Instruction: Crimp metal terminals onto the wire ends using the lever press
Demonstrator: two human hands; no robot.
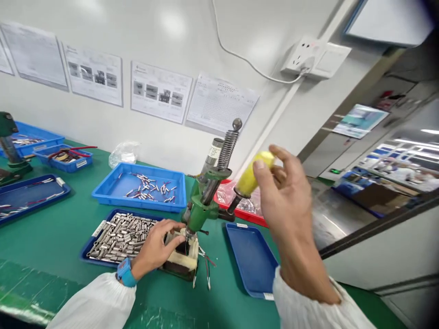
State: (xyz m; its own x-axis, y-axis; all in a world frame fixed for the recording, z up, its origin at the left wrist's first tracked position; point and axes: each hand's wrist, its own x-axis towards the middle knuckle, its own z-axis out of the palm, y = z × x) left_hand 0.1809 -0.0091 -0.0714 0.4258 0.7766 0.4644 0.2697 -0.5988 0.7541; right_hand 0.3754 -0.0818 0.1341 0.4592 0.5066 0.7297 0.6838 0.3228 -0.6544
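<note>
A green hand press (202, 208) with a coil spring stands on the green table. My right hand (284, 192) is raised beside its yellow lever handle (252, 176), fingertips curled loosely on the handle. My left hand (157, 246), with a blue wristband, reaches under the ram and pinches a small part I cannot make out at the press base (181, 262). A dark blue tray (99, 228) holding several small metal sleeves lies just left of that hand.
A blue tray (103, 194) with scattered metal pins sits behind. An empty dark blue tray (254, 260) lies at the right, a red bin (240, 212) behind it. More blue trays (30, 194) and another press (10, 146) stand far left. Papers hang on the wall.
</note>
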